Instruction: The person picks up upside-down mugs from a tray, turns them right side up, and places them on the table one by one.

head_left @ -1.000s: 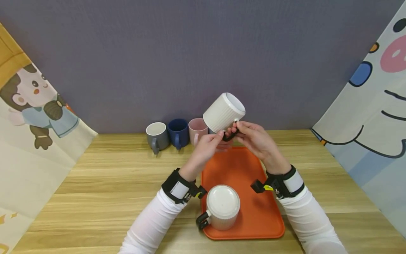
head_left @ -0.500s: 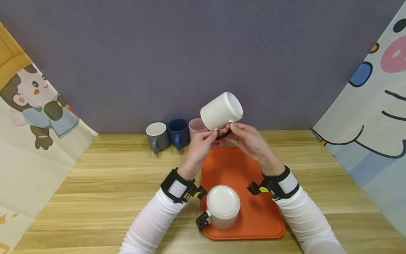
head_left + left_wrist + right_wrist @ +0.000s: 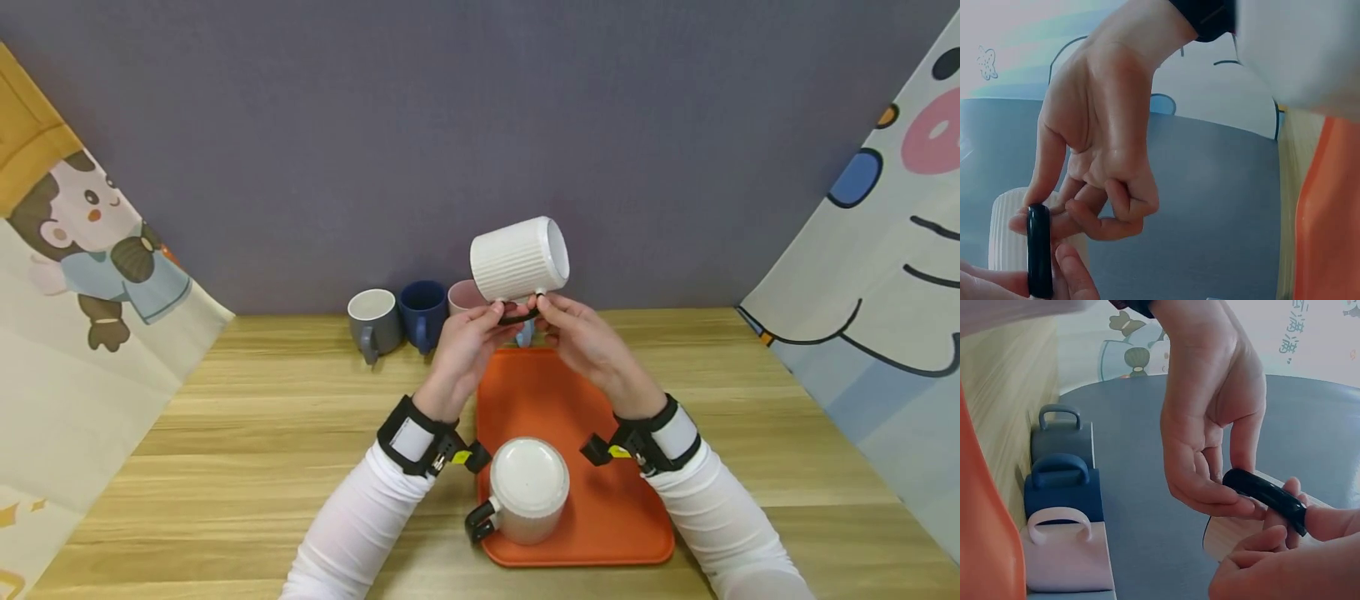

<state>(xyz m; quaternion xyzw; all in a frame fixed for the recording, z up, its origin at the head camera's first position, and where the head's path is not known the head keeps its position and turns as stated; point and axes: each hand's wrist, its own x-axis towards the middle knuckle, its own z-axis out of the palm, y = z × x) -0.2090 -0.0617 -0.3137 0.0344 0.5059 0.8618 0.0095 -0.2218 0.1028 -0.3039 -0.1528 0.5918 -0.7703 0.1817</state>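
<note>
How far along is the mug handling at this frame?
Done: one white ribbed mug stands upside down on the orange tray.
In hand: both hands, left hand and right hand, pinch the black handle of a second ribbed mug, held sideways above the tray.
Left: grey mug, blue mug and pink mug by the wall.

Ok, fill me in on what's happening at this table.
A person holds a white ribbed mug up in the air above an orange tray, tipped on its side with the opening facing right. Both the left hand and the right hand pinch its black handle from below. A second white mug sits upside down at the tray's near edge. Grey, blue and pink mugs stand in a row by the back wall.
</note>
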